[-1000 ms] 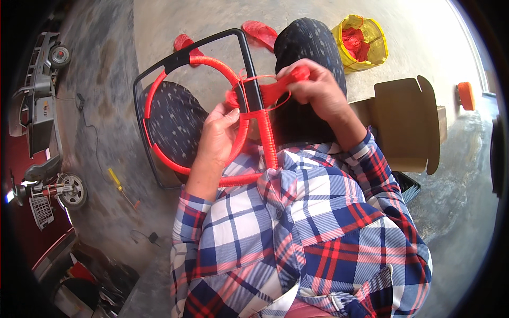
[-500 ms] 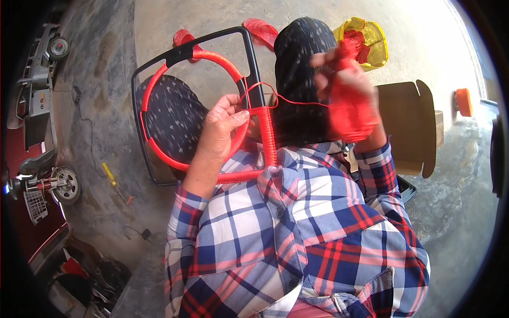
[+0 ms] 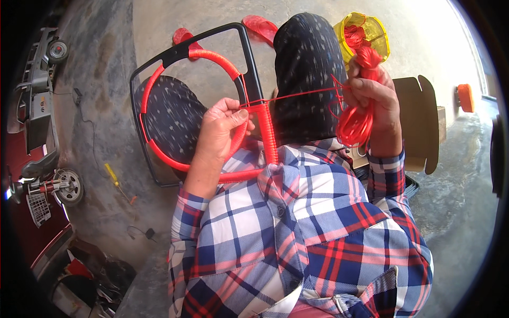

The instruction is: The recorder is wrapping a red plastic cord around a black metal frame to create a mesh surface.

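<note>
A black rectangular frame [image 3: 246, 45] with a round inner ring [image 3: 220, 59] lies tilted across my lap. Red cord is wound closely round much of the ring and round the near and right-hand bars [image 3: 269, 135]. My left hand [image 3: 216, 127] pinches the ring beside the upper end of the wound right bar; its fingertips are partly hidden. In my right hand [image 3: 382, 103] is a looped hank of red cord [image 3: 354, 128], gripped round its middle. From it a taut strand [image 3: 302, 95] runs left to the frame, crossing the bar just above the windings.
A yellow basket [image 3: 383, 36] with more red cord stands ahead on the right, an open cardboard box [image 3: 416, 124] beside my right arm. Red slippers [image 3: 260, 27] lie ahead. On the left floor are a yellow-handled screwdriver [image 3: 111, 174] and a wheeled vehicle [image 3: 69, 185]. An orange block [image 3: 465, 98] is far right.
My right hand has moved right and slightly up with the hank, and the slack, looped strand is now pulled straight. My left hand stays at the same spot on the frame.
</note>
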Motion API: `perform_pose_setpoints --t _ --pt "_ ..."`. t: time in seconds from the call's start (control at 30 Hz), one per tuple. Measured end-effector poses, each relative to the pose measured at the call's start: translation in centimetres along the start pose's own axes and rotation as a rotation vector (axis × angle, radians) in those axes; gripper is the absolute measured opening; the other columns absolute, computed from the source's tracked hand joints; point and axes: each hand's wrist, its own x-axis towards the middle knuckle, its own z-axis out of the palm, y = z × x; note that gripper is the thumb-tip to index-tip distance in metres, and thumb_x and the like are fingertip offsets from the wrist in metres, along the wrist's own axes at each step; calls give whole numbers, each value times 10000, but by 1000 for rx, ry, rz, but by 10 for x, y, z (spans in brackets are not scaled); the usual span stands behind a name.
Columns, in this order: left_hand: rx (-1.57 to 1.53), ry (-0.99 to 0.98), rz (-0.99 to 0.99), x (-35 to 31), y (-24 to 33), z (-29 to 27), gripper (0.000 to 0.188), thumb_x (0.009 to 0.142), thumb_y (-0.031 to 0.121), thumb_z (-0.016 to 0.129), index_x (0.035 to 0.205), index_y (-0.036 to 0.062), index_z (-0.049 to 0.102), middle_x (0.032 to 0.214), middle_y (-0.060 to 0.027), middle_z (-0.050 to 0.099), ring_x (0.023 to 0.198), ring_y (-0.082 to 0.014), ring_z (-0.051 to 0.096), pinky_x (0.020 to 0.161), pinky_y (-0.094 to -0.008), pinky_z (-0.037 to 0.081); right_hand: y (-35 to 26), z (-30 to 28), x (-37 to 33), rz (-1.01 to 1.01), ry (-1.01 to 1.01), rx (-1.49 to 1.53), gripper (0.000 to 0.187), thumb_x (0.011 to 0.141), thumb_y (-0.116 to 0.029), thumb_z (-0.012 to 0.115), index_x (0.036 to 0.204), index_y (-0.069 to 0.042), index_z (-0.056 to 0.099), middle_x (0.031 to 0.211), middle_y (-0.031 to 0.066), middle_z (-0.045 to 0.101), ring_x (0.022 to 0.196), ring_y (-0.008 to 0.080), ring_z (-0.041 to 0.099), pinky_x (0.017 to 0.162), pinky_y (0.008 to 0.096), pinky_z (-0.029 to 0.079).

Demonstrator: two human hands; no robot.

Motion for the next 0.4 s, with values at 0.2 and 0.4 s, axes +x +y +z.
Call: perform_pose_setpoints --t 0.2,0.4 --pt "49 28 -28 3 -2 -2 143 871 18 616 982 5 527 820 -128 647 649 -207 641 609 -304 540 -12 0 -21 -62 -23 -44 213 734 -3 533 936 -32 468 620 0 442 424 89 394 375 224 302" --pt "-168 -109 -39 11 -1 -10 401 867 200 669 1164 -3 492 1004 -131 656 841 -233 670 695 -330 560 -66 -111 -7 -104 403 24 207 891 -280 625 884 -77 586 707 30 595 582 119 574 559 285 507"
